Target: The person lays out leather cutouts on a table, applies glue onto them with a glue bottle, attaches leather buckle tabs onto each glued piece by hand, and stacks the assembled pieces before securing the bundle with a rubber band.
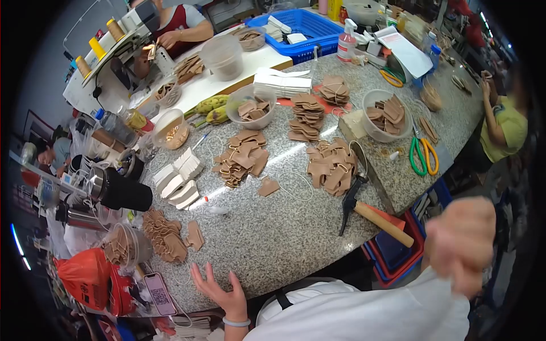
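My left hand (224, 292), with a pale bracelet at the wrist, is at the front edge of the speckled stone table, fingers spread and nothing in them. A single brown leather piece (194, 236) and a stack of brown leather pieces (163, 234) lie just beyond it. Raised off the table at the right, my right hand (462, 241) is blurred and curled closed; whatever it may hold cannot be made out. Nearest to it on the table is a hammer (381, 223) with a wooden handle. More brown leather pieces (333, 166) are heaped beyond the hammer head.
Green-and-orange scissors (424, 154) lie right, near a plastic tub (388, 116) of brown pieces. White pieces (179, 177), a black tumbler (122, 190) and a phone (160, 294) are left. A co-worker (182, 28) sits at a sewing machine; another person (505, 128) stands right.
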`<control>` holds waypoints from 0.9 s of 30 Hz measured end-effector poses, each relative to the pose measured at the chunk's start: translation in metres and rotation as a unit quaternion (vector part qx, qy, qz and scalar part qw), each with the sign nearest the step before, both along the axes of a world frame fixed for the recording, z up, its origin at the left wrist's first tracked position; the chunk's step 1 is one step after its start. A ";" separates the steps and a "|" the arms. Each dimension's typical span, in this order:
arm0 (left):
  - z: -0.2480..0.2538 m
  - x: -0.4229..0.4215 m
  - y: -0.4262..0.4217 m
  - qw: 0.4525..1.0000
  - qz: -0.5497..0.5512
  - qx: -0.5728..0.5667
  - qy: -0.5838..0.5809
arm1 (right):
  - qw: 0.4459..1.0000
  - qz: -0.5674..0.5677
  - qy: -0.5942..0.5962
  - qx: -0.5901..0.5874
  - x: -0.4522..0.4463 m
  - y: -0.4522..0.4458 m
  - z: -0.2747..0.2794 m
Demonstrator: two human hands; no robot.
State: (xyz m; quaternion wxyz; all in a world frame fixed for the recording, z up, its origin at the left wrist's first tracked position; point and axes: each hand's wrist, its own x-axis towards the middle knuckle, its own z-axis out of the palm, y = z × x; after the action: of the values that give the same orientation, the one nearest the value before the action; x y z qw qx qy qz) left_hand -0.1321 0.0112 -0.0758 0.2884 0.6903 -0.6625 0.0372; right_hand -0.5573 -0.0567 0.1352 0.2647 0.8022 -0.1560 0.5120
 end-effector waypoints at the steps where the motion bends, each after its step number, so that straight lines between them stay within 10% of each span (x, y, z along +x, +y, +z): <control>1: -0.001 0.000 -0.001 1.000 0.002 0.000 0.003 | 0.996 -0.075 -0.037 0.022 0.003 -0.006 -0.008; 3: -0.002 0.001 0.000 1.000 -0.002 0.000 0.009 | 0.954 -0.257 0.009 0.151 -0.011 -0.023 0.004; 6: -0.002 0.002 -0.001 1.000 -0.009 -0.003 0.014 | 0.892 -0.173 -0.153 0.389 -0.032 -0.107 0.001; 10: -0.001 0.003 -0.001 1.000 -0.017 -0.003 0.023 | 0.749 -0.305 0.012 0.588 -0.077 -0.221 -0.023; 12: 0.001 0.002 -0.002 1.000 -0.018 0.007 0.013 | 0.768 -0.354 0.196 0.496 -0.109 -0.288 -0.069; 14: 0.002 0.000 -0.002 0.999 -0.016 0.009 0.027 | 0.617 -0.454 0.215 0.606 -0.074 -0.311 -0.069; 19: 0.001 0.002 0.001 0.998 0.008 0.031 0.044 | 0.545 -0.461 0.286 0.639 -0.070 -0.368 -0.119; 27: -0.001 0.007 0.003 0.998 -0.018 0.031 0.042 | 0.759 -0.475 0.161 0.415 -0.075 -0.305 -0.045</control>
State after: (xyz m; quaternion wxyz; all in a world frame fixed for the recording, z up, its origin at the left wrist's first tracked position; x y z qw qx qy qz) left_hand -0.1255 0.0139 -0.0765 0.2946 0.6881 -0.6629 -0.0175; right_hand -0.6327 -0.3615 0.0898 0.1361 0.7269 -0.6696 0.0683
